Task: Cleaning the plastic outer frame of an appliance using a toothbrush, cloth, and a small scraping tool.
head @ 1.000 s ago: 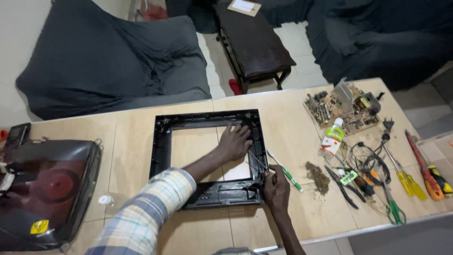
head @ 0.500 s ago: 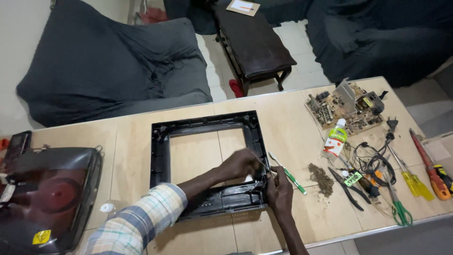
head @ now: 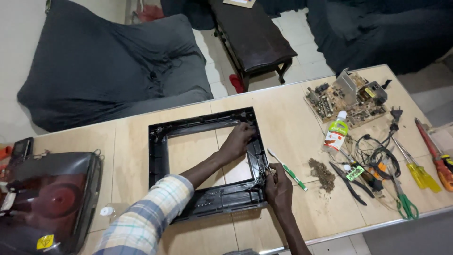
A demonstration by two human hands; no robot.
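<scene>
While both my hands work on it, one black plastic frame (head: 160, 156) lies flat at the middle of the worktop (head: 288, 113), its square opening showing bare wood. My left hand (head: 237, 140) reaches across that opening, fingers curled over the frame's right rail near the far corner. My right hand (head: 278, 188) is pinched on the same rail near the frame's near right corner; whether it holds some small part there I cannot tell.

Right of the frame:
- one toothbrush (head: 288, 169), white and green, just beside the rail
- one small heap of brown debris (head: 322, 173)
- one clear bottle (head: 336, 132) with a white cap and green label, lying on its side
- one bare circuit board (head: 349, 97), beyond the bottle
- one tangle of black cable (head: 377, 146) with a plug
- two yellow-handled screwdrivers (head: 417, 172)
- one red-handled screwdriver (head: 432, 148)
- one pair of green-handled scissors (head: 403, 200)
- one pair of dark pliers (head: 349, 182)

Left of the frame: one dark picture tube (head: 45, 200) at the worktop's end, and one small white cap (head: 106, 211).
</scene>
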